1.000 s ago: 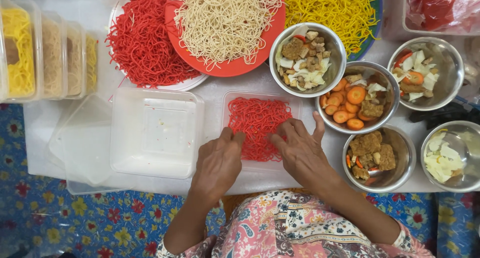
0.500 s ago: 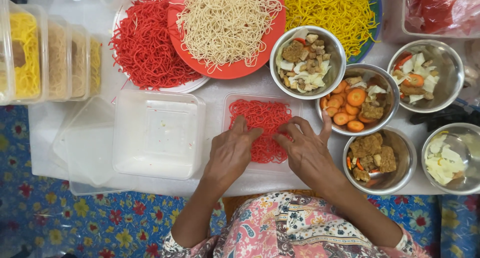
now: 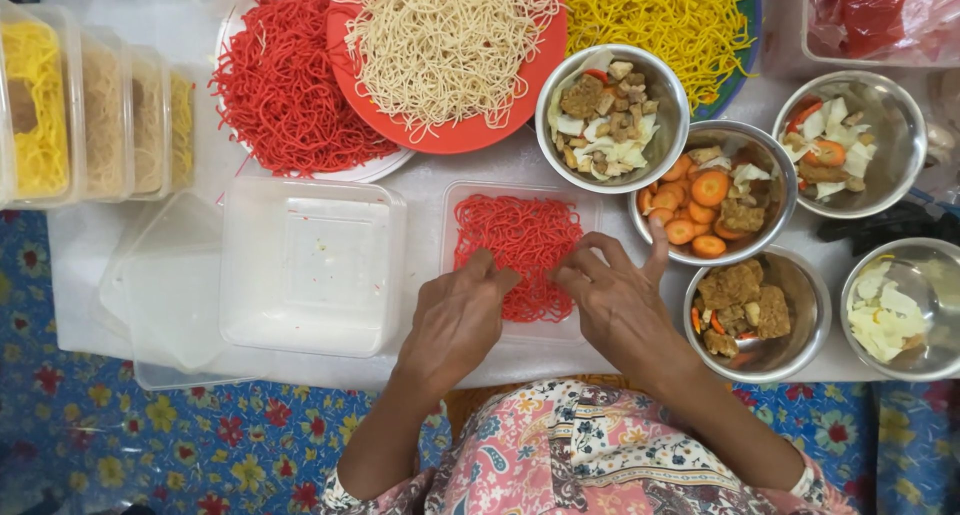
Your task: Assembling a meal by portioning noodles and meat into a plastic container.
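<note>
pressing and spreading red noodles (image 3: pixel 520 245) inside a clear rectangular plastic container (image 3: pixel 455 200), seen from above. the container sits on the white table covering (image 3: pixel 80 245) at the near centre, just right of an empty clear container (image 3: pixel 310 265) resting on a loose lid (image 3: pixel 150 295). the left hand (image 3: pixel 455 320) lies palm down over the near left part of the noodle bed, fingers bent and close together, tips resting on the strands; nothing is clamped in it. the right hand (image 3: pixel 620 305) lies over the near right part, fingers loosely spread, fingertips on the noodles and one finger raised toward the steel bowl of carrot slices (image 3: pixel 715 190) just to the right. whether either hand pinches a few strands cannot be told.

judged from this view, the step goes well if the fingertips work outward from the middle with light, even pressure, so the layer fills the corners without heaping, and if strands are kept inside the rim.

far side: a white plate of red noodles (image 3: pixel 285 80), an orange plate of pale noodles (image 3: pixel 450 40), yellow noodles (image 3: pixel 665 15). right: steel bowls of fried pieces (image 3: pixel 750 310) and mixed vegetables (image 3: pixel 610 105). far left: filled containers (image 3: pixel 70 105) standing in a row.
</note>
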